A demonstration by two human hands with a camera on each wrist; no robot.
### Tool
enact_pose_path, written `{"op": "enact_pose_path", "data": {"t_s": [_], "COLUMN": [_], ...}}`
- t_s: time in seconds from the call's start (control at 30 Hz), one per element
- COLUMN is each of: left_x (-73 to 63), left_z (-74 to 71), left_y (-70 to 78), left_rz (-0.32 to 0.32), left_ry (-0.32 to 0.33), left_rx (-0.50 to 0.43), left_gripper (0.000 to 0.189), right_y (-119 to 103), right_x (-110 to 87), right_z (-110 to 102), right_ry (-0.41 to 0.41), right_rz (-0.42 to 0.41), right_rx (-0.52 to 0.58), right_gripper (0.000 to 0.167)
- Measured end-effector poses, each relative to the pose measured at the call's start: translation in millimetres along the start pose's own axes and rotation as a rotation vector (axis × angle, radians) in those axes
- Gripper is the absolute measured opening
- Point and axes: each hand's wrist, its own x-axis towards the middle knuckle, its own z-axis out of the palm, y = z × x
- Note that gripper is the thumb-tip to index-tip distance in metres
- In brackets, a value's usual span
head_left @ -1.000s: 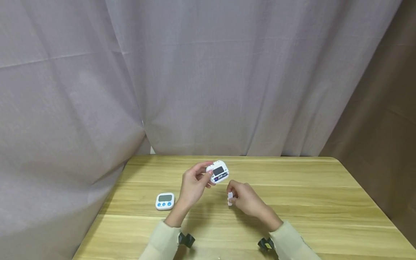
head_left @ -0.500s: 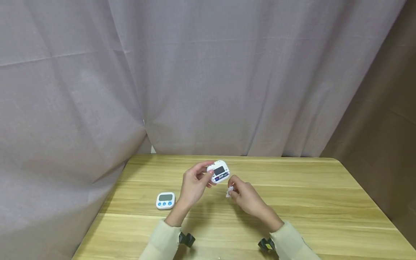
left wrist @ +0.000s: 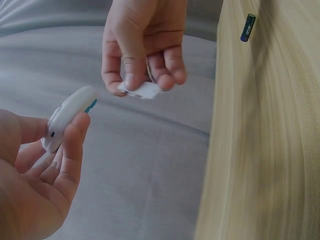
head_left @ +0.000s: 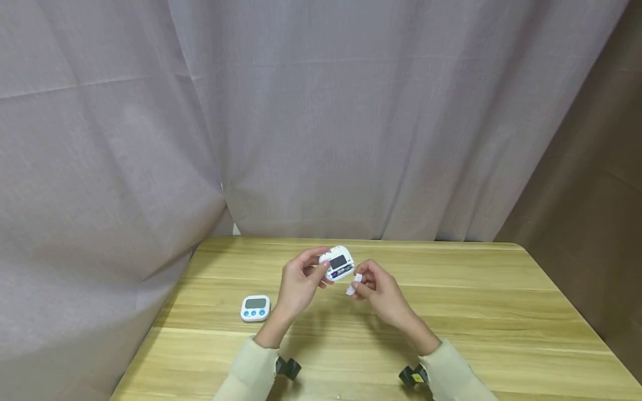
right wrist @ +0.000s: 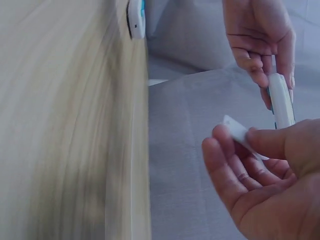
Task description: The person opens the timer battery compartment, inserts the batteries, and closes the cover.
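My left hand (head_left: 298,281) grips a white digital timer (head_left: 338,262) by its edge, thumb on its back. The back faces me, showing a dark rectangle and an uncovered battery slot with a dark battery (head_left: 343,272) in it. Blue buttons peek out along the far side of the timer (left wrist: 70,117) in the left wrist view. Just right of it, my right hand (head_left: 386,298) pinches a small white battery cover (head_left: 354,284) between thumb and fingers. A gap separates cover (right wrist: 237,131) and timer (right wrist: 281,101) in the right wrist view.
A second white timer (head_left: 255,308) with blue buttons lies screen up on the wooden table (head_left: 476,312), left of my left forearm. The left wrist view shows a loose dark battery (left wrist: 248,27) on the tabletop. A grey curtain (head_left: 321,139) hangs behind the table.
My right hand has risen toward the timer with the battery cover, which has turned from upright to slanting. The left hand and its timer have hardly moved.
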Motion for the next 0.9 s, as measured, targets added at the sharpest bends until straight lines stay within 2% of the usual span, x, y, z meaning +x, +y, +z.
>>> {"op": "enact_pose_path", "data": {"t_s": [0.2,0.57,0.8,0.9], "left_x": [-0.1,0.4,0.0,0.0], "left_z": [0.6,1.3,0.9,0.6], "left_y": [0.3,-1.2,-3.5,-4.6], "left_rz": [0.022,0.013,0.015,0.014], "left_ry": [0.001,0.007,0.085,0.088], "left_rx": [0.010,0.004,0.000,-0.002], "left_gripper": [0.032,0.032,0.031,0.031], "right_y": [-3,-10,-17,-21], "right_x": [0.9,1.2,-2.3,-4.7], "right_z": [-4,-7,-10,-8], "right_ry": [0.020,0.109,0.128,0.121], "right_rz": [-0.003,0.018,0.037,0.043], "right_rx": [0.192,0.360,0.428,0.451], "right_gripper": [0.023,0.036,0.030,0.030]}}
